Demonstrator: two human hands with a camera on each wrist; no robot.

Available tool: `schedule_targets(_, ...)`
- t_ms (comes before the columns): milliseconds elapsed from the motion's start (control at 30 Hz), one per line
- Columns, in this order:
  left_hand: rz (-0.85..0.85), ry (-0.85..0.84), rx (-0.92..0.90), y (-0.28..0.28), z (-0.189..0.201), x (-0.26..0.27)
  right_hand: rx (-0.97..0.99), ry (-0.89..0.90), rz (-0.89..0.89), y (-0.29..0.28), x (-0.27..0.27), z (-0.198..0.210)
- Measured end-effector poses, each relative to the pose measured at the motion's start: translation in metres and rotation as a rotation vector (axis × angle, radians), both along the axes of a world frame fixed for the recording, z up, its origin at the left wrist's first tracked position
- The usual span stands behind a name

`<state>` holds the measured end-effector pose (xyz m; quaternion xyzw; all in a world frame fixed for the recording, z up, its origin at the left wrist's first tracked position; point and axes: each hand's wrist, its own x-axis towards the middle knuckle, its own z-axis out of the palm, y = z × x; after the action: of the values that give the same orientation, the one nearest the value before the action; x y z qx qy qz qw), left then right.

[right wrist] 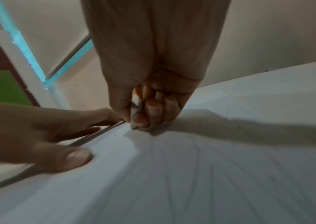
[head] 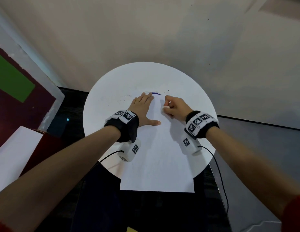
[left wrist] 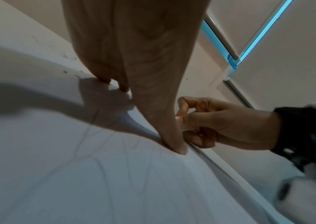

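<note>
A white sheet of paper (head: 157,156) lies on a round white table (head: 110,91), its near edge hanging over the table's front. My left hand (head: 143,107) lies flat on the sheet's left side, fingers straight and thumb spread, pressing it down (left wrist: 174,142). My right hand (head: 173,108) is curled round a small white stub (head: 166,108), maybe an eraser. In the right wrist view the stub's tip (right wrist: 134,126) touches the paper (right wrist: 191,174) near the far left corner. A short purple mark (head: 155,93) shows just beyond my left fingertips.
A beige wall rises close behind the table. At the left stand a dark red panel with a green patch (head: 11,84) and a white-topped box (head: 13,148). Dark floor lies below the table's front. Thin black cables (head: 219,173) hang from both wrist units.
</note>
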<state>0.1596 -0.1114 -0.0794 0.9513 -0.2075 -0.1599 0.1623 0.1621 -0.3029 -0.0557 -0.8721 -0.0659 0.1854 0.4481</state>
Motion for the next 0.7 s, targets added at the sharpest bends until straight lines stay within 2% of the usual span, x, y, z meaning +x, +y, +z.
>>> schedule_targets(67,0.001,-0.005,0.000,0.001,-0.001,-0.001,0.002,0.064,0.079,-0.002,-0.011,-0.002)
schedule_targets(133,0.000,-0.003,-0.006,0.001,0.000,-0.001,0.011,0.096,0.081,-0.004,-0.010,0.000)
schedule_targets(233,-0.004,-0.002,0.003,0.001,0.000,-0.002,0.015,-0.025,-0.054,0.000,-0.001,-0.002)
schedule_targets(400,0.010,0.011,0.026,0.002,-0.002,-0.004,-0.020,0.049,0.088,0.007,-0.011,-0.002)
schedule_targets(533,0.005,0.019,-0.004,0.003,-0.002,-0.004,-0.043,-0.057,0.006,0.024,0.012,-0.001)
schedule_targets(700,0.024,0.013,-0.072,0.005,-0.007,-0.002,-0.029,0.079,0.163,0.029,0.009,0.001)
